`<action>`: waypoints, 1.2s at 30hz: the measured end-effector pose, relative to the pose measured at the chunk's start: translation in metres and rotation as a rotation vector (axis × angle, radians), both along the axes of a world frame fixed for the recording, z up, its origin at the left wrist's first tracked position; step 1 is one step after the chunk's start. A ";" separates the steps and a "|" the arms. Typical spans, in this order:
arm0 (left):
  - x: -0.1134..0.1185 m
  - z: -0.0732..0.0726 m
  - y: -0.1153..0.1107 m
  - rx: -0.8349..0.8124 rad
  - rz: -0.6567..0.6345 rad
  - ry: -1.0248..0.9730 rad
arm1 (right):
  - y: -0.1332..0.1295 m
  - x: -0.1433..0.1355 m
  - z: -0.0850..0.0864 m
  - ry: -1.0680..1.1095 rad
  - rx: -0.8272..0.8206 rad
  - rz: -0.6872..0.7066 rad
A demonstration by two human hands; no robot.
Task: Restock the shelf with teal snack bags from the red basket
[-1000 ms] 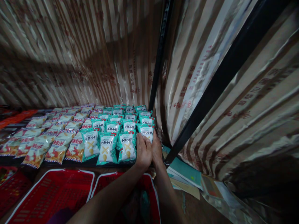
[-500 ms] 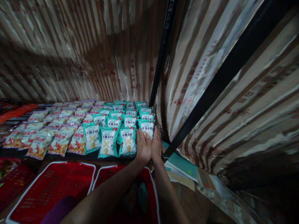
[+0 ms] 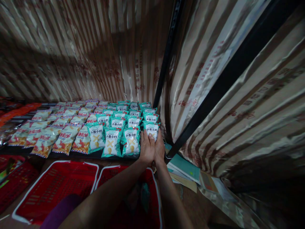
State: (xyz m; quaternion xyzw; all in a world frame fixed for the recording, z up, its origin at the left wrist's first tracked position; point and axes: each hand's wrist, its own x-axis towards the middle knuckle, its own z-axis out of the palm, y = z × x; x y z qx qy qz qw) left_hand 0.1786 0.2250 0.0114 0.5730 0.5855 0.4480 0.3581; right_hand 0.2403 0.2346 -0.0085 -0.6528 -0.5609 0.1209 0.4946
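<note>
At the right end of the shelf's front row, a teal-and-white snack bag (image 3: 152,128) stands between my two hands. My left hand (image 3: 147,148) presses its left side, the thumb lying across the lower front. Along the right side of the same bag is my right hand (image 3: 159,149), its fingers partly hidden. The bag's lower part is covered by the hands. Just left stands another teal bag (image 3: 131,141), in rows of matching ones. Further left lie several white-and-orange snack bags (image 3: 64,139) with striped edges.
Below the shelf sit an open red basket (image 3: 56,161) with a white rim and a second red basket (image 3: 157,187) holding a few dark packets. A black post (image 3: 190,130) slants up at the right. Papers (image 3: 186,167) lie beside its foot. Striped sheeting (image 3: 95,63) hangs behind.
The view has shifted slightly, so the shelf and baskets appear a little further right and higher. Both hands stay on the same snack bag, with little visible movement.
</note>
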 end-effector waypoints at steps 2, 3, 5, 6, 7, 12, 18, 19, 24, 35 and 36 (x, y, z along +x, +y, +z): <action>0.000 -0.002 0.001 0.012 0.006 -0.002 | 0.001 0.001 -0.001 -0.008 -0.016 0.001; -0.001 -0.003 0.002 0.012 0.010 -0.007 | 0.001 0.001 -0.002 -0.016 -0.021 0.000; -0.001 -0.004 0.003 0.010 0.016 -0.015 | 0.003 0.002 -0.004 -0.030 -0.022 0.000; -0.001 -0.004 0.004 0.010 0.021 -0.015 | 0.003 0.002 -0.004 -0.036 -0.020 0.000; -0.001 -0.004 0.004 0.014 0.025 -0.013 | 0.004 0.002 -0.005 -0.041 -0.016 -0.006; 0.001 -0.001 0.004 0.027 0.045 0.011 | 0.005 0.000 -0.005 -0.049 -0.009 -0.077; 0.003 0.000 0.000 0.057 0.058 0.039 | 0.005 -0.001 -0.004 -0.044 0.025 -0.095; 0.003 -0.001 -0.001 0.087 0.054 0.042 | 0.004 -0.001 -0.004 -0.047 0.026 -0.098; 0.003 0.001 -0.014 0.189 0.017 0.081 | 0.000 -0.004 -0.003 -0.066 0.023 -0.093; -0.031 -0.020 -0.055 0.359 -0.137 0.127 | -0.020 -0.013 0.006 -0.097 0.150 0.006; -0.035 -0.019 -0.059 0.377 -0.137 0.120 | -0.024 -0.015 0.007 -0.116 0.173 0.022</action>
